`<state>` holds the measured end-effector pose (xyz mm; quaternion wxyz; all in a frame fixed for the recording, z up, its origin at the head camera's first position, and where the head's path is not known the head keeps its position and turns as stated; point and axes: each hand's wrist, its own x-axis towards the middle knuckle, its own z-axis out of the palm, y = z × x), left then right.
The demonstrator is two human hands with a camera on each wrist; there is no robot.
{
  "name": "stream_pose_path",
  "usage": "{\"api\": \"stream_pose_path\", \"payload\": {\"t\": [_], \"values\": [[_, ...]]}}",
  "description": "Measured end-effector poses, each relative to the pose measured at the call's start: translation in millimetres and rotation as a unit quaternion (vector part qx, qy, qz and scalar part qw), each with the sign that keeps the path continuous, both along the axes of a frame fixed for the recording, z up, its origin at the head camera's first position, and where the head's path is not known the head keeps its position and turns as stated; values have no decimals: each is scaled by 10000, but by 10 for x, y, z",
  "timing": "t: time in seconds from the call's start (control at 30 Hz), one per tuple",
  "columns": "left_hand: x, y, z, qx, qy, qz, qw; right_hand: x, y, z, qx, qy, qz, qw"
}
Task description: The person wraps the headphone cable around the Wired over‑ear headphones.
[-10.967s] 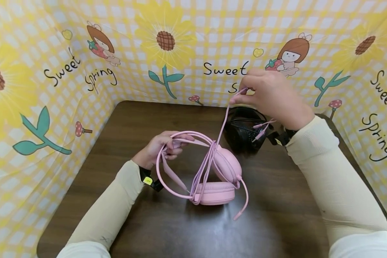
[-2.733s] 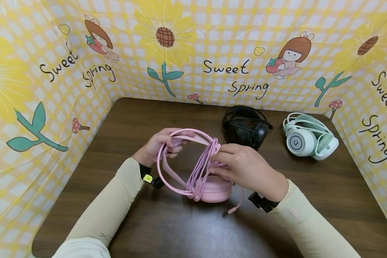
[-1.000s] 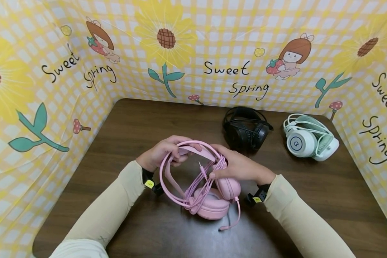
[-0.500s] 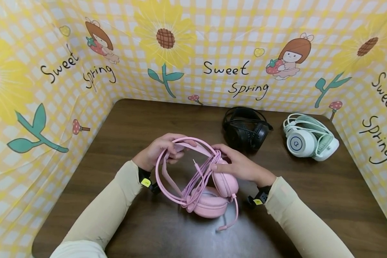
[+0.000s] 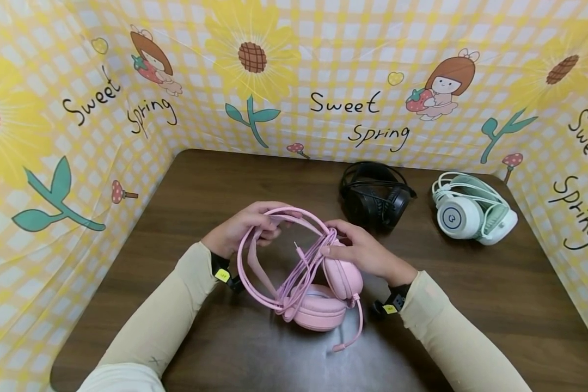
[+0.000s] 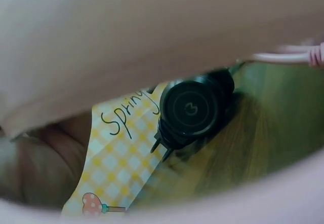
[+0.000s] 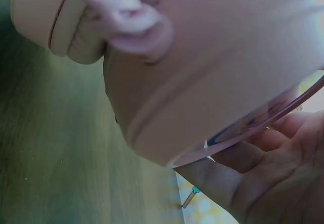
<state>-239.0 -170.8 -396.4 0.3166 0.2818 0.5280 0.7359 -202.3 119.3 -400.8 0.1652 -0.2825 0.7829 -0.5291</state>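
Observation:
A pink headset [image 5: 319, 313] is held up over the table between both hands, its cable [image 5: 301, 283] wound in several loops across the two ear cups. My left hand [image 5: 242, 228] grips the headband at its upper left, fingers curled round the band. At the right side, my right hand [image 5: 365, 253] holds the upper ear cup and the wound cable, thumb on the near side. The cable's plug [image 5: 300, 251] sticks up inside the headband loop. A thin microphone boom [image 5: 360, 326] hangs from the upper cup. Close to the right wrist camera, the ear cup [image 7: 212, 72] covers much of the view.
Behind the hands lies a black headset [image 5: 374, 198] on the dark wooden table [image 5: 215, 179]. To its right sits a white and mint-green headset [image 5: 470, 209] with its cable wound round it. Patterned yellow check cloth [image 5: 186, 65] encloses the back and sides.
Earlier the right hand pulled the cable out, then wound it; now it holds the cup and wound cable. Over the last half second almost nothing has moved.

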Motion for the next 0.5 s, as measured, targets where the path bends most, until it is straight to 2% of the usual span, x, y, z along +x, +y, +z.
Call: {"api": "stream_pose_path", "payload": {"t": [0.2,0.5], "values": [[-30,-21,-7,-278,-117,480,9984,-16,-33,-51,-205,47,-77,9997],[-41,-58,27,-589,108,750,9954,-43,-72,-86,-283,-9,-204,9994]]}}
